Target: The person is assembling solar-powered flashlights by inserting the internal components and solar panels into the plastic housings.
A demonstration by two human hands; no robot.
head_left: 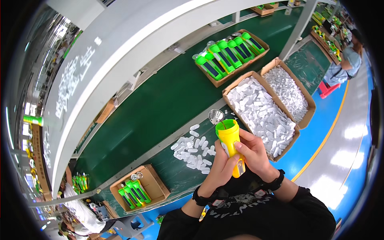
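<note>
1. I hold a yellow torch body [232,146] upright in front of my chest, its green rim at the top and its open mouth facing up
2. My left hand [218,168] is closed around the lower left side of the torch body, fingers wrapped on it
3. My right hand [256,154] grips the torch body from the right, with the thumb pressed on its front
4. Both wrists wear black bands
5. Just beyond the torch's mouth a small silver reflector cup [216,116] stands on the bench [160,108], which is dark green
6. To the left of my hands a loose heap of small white plastic pieces [194,150] lies on the bench
7. Near my right hand stands a cardboard box of white pieces [262,110], and a second box of smaller white bits [290,92] touches it on the far side
8. Farther off, a box of green torches [232,54] sits on the bench
9. At the lower left another cardboard box [140,188] holds a few green torches and is mostly bare inside
10. A person in a light blue top [346,60] sits at the far right, well apart from me
</note>
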